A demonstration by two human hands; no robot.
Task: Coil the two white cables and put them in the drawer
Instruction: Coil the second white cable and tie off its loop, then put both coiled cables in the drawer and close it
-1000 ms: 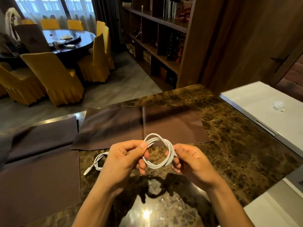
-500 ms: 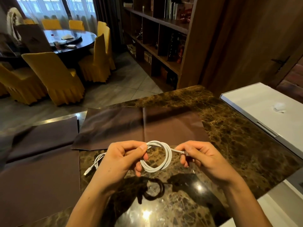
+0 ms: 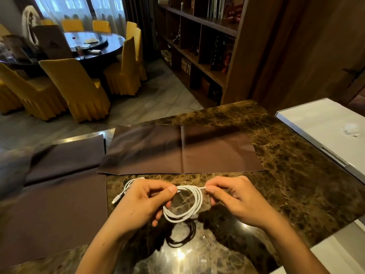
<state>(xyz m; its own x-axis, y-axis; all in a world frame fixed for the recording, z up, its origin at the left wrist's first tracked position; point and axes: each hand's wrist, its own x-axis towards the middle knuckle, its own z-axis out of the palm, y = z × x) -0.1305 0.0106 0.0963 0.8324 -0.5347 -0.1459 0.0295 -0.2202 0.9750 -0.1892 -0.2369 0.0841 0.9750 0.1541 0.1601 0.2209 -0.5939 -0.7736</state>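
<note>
One white cable (image 3: pixel 184 204) is held coiled above the desk (image 3: pixel 296 175), pinched by the left hand (image 3: pixel 142 202) and right hand (image 3: pixel 235 198); its tail is loose, and no drawer is seen.

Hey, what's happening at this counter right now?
A person is winding a white cable into a coil above the marble counter. The left hand pinches the looped bundle, while the right hand pinches the cable's loose end beside the coil's top. A second white cable lies on the counter behind the left hand, not coiled up tight. Nothing has been put away, and no open drawer is in view.
</note>
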